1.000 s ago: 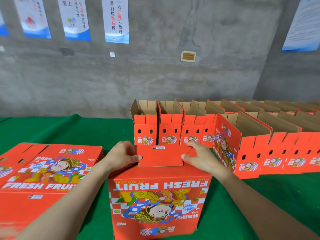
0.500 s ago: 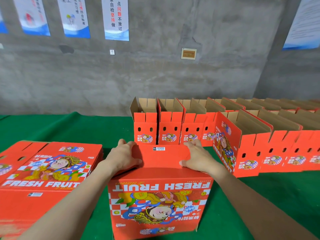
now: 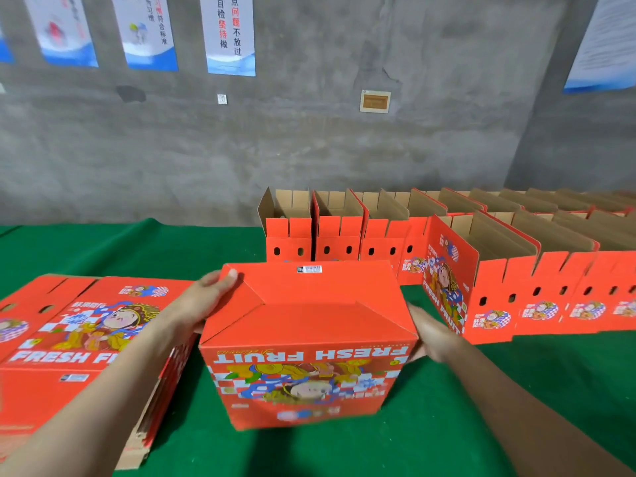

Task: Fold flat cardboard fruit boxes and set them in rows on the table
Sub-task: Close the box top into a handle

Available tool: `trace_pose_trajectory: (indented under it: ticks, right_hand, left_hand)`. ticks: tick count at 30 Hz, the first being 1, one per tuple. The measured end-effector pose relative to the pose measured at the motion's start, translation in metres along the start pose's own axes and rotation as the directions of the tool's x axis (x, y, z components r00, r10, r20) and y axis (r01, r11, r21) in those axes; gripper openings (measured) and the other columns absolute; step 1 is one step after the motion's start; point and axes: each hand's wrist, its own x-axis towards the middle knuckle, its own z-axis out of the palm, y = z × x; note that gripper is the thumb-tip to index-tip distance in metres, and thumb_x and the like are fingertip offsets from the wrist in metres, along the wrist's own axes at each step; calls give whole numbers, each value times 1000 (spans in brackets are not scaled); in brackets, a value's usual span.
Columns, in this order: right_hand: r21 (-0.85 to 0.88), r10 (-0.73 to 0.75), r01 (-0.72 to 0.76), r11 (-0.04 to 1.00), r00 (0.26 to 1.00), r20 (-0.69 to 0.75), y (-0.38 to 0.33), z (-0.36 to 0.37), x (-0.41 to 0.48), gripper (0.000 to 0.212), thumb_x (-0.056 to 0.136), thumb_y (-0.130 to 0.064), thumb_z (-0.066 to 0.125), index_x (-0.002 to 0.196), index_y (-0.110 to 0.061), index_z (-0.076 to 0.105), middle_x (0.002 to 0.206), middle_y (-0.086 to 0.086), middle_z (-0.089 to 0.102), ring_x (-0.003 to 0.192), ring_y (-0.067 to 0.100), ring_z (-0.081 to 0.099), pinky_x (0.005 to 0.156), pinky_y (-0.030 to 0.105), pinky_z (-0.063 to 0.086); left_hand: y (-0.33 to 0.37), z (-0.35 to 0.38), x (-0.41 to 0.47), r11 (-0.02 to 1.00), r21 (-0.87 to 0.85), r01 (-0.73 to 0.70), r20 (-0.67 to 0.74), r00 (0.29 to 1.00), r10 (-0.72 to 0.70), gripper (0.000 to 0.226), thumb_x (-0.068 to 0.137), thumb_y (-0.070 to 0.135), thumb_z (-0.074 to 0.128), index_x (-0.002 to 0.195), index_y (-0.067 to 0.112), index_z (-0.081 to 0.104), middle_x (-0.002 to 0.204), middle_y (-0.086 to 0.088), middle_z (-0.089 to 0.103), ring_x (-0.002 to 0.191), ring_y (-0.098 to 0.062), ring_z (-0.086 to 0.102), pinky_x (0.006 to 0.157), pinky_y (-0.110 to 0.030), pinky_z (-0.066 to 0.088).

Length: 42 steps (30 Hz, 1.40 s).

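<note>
A red fruit box (image 3: 309, 304) stands folded near the middle of the table (image 3: 481, 418), close to its near edge. It is upside down: the white words "FRESH FRUIT" on its near face read inverted above a cartoon figure. Its closed flaps face up, and a small white barcode label (image 3: 309, 269) sits at the far top edge, its print too small to read.

The left hand (image 3: 203, 301) lies against the box's left wall, with its fingers stretched out and their tips reaching the far left top corner. The right hand (image 3: 430, 332) touches the box's right wall. It is blurred and partly hidden by the box, so it cannot be told whether it grasps or only presses.

A stack of flat boxes (image 3: 86, 321) lies at the table's left edge, just beside the held box, and the left forearm crosses over it. Its top sheet shows "FRESH F" before the arm cuts the words off.

Toward the far right corner stand two rows of folded boxes, a back row (image 3: 339, 235) and a front row (image 3: 550, 290), open-topped with brown insides. The leftmost box of the front row bears "FRESH FRUIT" running down its side.

On the grey wall hang blurred posters; one poster (image 3: 230, 32) reads "自检坚持做" and "点问题不放过". A small framed plaque (image 3: 375, 101) hangs to its right, unreadable.
</note>
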Motion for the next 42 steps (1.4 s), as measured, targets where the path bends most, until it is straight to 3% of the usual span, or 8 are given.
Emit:
trace_pose_trajectory:
  ticks: [4,7,11,16,25,29,36,42]
  right_hand:
    - [74,-90,83,994,991,95,-20,-13,-3,66,83,-78,31,115,-27,57,118,2,65,106,23,64,77,38,54]
    - [119,-192,170,978,961,199,-24,-22,-8,65,77,-73,48,130,-35,50,117,-5,68,102,13,67,79,36,58]
    - [94,-348,336,937,885,309,-21,-30,-16,89,65,-56,79,129,-68,19,119,-26,62,101,-3,63,74,21,54]
    - [84,-537,530,844,830,151,-19,-26,-19,115,62,-5,86,132,-68,19,133,-1,38,79,17,70,67,24,55]
    - [-466,-780,708,531,623,57,18,25,-23,58,75,-17,79,90,-52,37,107,-21,33,71,8,57,71,25,53]
    - [-674,-674,518,527,738,40,66,33,-4,38,87,-14,65,90,-32,32,106,-10,27,67,11,55,70,38,52]
    - [-771,-471,351,532,879,75,123,44,4,39,94,-23,48,123,-44,33,134,6,26,81,29,61,81,38,49]
    - [-887,-389,272,374,914,116,128,63,16,78,97,-17,42,140,-60,-6,154,23,-1,119,35,50,98,39,46]
  left_hand:
    - [22,-10,0,989,-141,-50,-97,995,37,52,88,64,44,104,17,58,99,-9,64,86,-19,60,85,-36,47]
    - [25,-14,0,948,-308,-76,-196,980,15,22,93,33,51,77,19,56,67,-4,59,45,-8,58,57,-24,44]
    - [11,-18,-3,909,-405,-101,-122,991,55,29,89,-4,43,98,18,60,76,-4,69,50,-6,63,49,-16,50]
    - [-9,-10,-2,952,-264,-158,-82,987,141,63,83,-20,37,129,21,48,99,10,70,70,-5,67,54,-18,52]
    - [-12,54,-14,963,-70,-259,78,961,264,34,96,8,51,127,21,49,118,11,60,107,-7,54,100,-29,40]
    - [7,84,-21,954,-105,-280,163,942,295,47,98,24,46,137,41,28,120,34,49,111,4,53,78,-18,48]
    - [10,128,-12,879,175,-444,333,867,371,45,99,27,45,142,35,36,150,9,32,144,-23,22,114,-47,26]
    - [4,171,-2,768,432,-472,296,879,374,16,93,24,56,78,19,53,103,-16,61,141,-28,23,102,-25,28]
